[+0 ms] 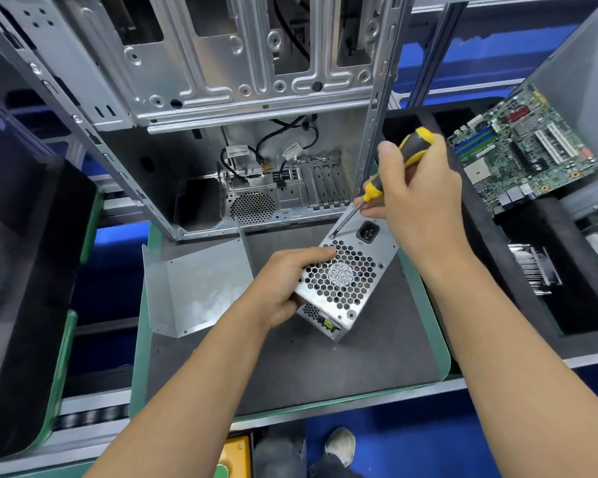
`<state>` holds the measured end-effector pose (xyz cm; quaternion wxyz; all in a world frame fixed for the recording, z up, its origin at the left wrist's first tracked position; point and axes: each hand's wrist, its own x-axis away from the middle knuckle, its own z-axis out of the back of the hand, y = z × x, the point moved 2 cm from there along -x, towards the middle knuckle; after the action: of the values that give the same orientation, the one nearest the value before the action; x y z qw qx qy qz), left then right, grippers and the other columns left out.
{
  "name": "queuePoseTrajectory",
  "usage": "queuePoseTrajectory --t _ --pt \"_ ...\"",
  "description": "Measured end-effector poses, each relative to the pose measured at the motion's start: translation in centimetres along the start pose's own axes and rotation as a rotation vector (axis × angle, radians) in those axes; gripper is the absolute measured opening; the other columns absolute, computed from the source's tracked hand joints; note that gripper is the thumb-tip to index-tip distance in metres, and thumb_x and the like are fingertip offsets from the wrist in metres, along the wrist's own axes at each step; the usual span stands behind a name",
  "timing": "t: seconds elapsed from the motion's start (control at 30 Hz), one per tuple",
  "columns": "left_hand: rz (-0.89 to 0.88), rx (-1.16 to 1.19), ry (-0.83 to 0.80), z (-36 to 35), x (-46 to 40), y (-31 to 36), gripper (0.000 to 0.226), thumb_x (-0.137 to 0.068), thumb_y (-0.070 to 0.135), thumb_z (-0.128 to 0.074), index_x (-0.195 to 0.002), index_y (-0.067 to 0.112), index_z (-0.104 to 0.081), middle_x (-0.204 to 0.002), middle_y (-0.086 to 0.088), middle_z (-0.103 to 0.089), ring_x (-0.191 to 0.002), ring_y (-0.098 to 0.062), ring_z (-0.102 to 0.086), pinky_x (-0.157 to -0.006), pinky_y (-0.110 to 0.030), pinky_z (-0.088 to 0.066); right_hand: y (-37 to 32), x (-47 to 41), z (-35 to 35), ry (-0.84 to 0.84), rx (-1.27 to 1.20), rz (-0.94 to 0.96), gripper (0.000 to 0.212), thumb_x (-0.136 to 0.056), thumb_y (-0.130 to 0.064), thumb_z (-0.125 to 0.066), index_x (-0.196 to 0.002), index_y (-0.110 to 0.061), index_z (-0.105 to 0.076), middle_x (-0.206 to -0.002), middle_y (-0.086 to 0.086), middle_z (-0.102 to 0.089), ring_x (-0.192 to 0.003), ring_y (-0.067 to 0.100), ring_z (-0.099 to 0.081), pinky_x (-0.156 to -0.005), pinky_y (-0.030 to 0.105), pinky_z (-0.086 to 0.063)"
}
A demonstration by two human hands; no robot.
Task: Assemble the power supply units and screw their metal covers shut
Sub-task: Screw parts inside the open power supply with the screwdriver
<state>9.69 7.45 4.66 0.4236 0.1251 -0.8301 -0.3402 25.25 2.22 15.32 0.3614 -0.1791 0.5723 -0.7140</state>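
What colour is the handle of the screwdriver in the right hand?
Yellow and black, on the screwdriver that the right hand grips; it shows best in the head view.

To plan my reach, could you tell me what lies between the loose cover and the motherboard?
In the head view, the power supply and both hands, left and right.

Silver PSU w/ honeycomb grille; yellow-black screwdriver; green motherboard; tray prob. grey, green-rimmed.
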Motion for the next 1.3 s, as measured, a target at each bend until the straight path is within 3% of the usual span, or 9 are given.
queuePoseTrajectory --t 0.17,0.33,0.5,0.67,0.77,0.9,1.03,1.13,1.3 --pt "-0.006 0.008 0.003 0.0 0.0 0.0 0.019 -0.084 0.012 -0.072 -0.099 -0.001 -0.074 -0.106 -0.021 -0.073 -0.095 -0.032 -0.073 -0.088 -0.044 -0.059 -3.3 -0.1 0.3 -0.189 0.337 0.207 0.031 -0.089 -0.035 -0.069 -0.106 -0.022 -0.047 -0.073 -0.003 -0.06 -0.073 0.024 -0.062 -0.074 0.045 -0.053" --pt "-0.01 0.023 0.007 -0.1 0.1 0.1 0.023 -0.085 0.011 -0.072 -0.103 -0.003 -0.072 -0.106 -0.021 -0.073 -0.095 -0.032 -0.073 -0.086 -0.041 -0.06 -6.1 -0.4 0.0 -0.395 0.746 0.284 0.044 -0.089 -0.06 -0.058 -0.098 -0.021 -0.04 -0.08 0.007 -0.06 -0.078 0.032 -0.055 -0.069 0.041 -0.049" --pt "-0.016 0.014 0.022 -0.2 0.2 0.1 0.016 -0.083 0.011 -0.074 -0.095 0.0 -0.076 -0.103 -0.021 -0.074 -0.091 -0.032 -0.074 -0.083 -0.041 -0.061 -8.7 -2.0 0.8 -0.649 0.941 0.353 0.01 -0.098 -0.028 -0.054 -0.095 -0.019 -0.052 -0.089 -0.003 -0.054 -0.081 0.019 -0.054 -0.063 0.029 -0.038" --pt "-0.017 -0.021 0.041 -0.4 0.6 0.5 0.009 -0.083 0.011 -0.074 -0.084 0.004 -0.08 -0.1 -0.019 -0.075 -0.085 -0.029 -0.075 -0.069 -0.033 -0.061 -9.1 -1.7 -0.3 -0.717 1.436 0.523 0.027 -0.107 -0.034 -0.034 -0.099 -0.013 -0.049 -0.085 0.006 -0.047 -0.081 0.031 -0.048 -0.061 0.036 -0.037" --pt "-0.017 -0.026 0.052 -0.6 0.8 0.7 0.009 -0.083 0.01 -0.074 -0.084 0.003 -0.079 -0.097 -0.02 -0.075 -0.081 -0.028 -0.075 -0.065 -0.031 -0.06 -9.9 -1.7 -0.3 -0.874 1.281 0.295 0.019 -0.102 -0.039 -0.047 -0.108 -0.021 -0.046 -0.096 0.001 -0.04 -0.083 0.026 -0.052 -0.064 0.037 -0.037" --pt "-0.012 -0.028 0.067 -0.9 1.1 0.7 0.018 -0.083 0.01 -0.074 -0.096 -0.002 -0.075 -0.098 -0.02 -0.075 -0.083 -0.03 -0.075 -0.068 -0.034 -0.061 -10.6 -2.1 -0.7 -0.896 1.263 0.362 0.008 -0.095 -0.018 -0.058 -0.089 -0.023 -0.058 -0.1 0.0 -0.049 -0.094 0.026 -0.057 -0.079 0.042 -0.05" --pt "-0.006 -0.022 0.076 -0.8 1.2 0.9 0.016 -0.083 0.01 -0.075 -0.093 -0.002 -0.075 -0.097 -0.02 -0.075 -0.081 -0.029 -0.074 -0.072 -0.036 -0.062 -9.9 -2.0 -1.6 -0.847 1.498 0.422 0.028 -0.106 -0.03 -0.039 -0.097 -0.011 -0.057 -0.092 0.013 -0.052 -0.077 0.031 -0.052 -0.052 0.033 -0.033" --pt "-0.003 -0.031 0.073 -0.9 1.2 1.0 0.019 -0.083 0.01 -0.075 -0.097 -0.003 -0.074 -0.098 -0.02 -0.075 -0.084 -0.031 -0.074 -0.073 -0.037 -0.062 -9.9 -2.1 -1.0 -0.92 1.501 0.359 0.025 -0.102 -0.031 -0.051 -0.122 -0.017 -0.052 -0.106 0.01 -0.05 -0.084 0.03 -0.054 -0.052 0.032 -0.032" --pt "-0.014 -0.046 0.07 -1.1 1.3 0.8 0.015 -0.082 0.009 -0.076 -0.091 -0.003 -0.076 -0.094 -0.021 -0.075 -0.078 -0.029 -0.075 -0.063 -0.032 -0.059 -10.7 -2.5 -1.1 -0.905 1.531 0.416 0.028 -0.102 -0.037 -0.049 -0.091 -0.011 -0.053 -0.083 0.006 -0.043 -0.071 0.027 -0.049 -0.059 0.033 -0.039"
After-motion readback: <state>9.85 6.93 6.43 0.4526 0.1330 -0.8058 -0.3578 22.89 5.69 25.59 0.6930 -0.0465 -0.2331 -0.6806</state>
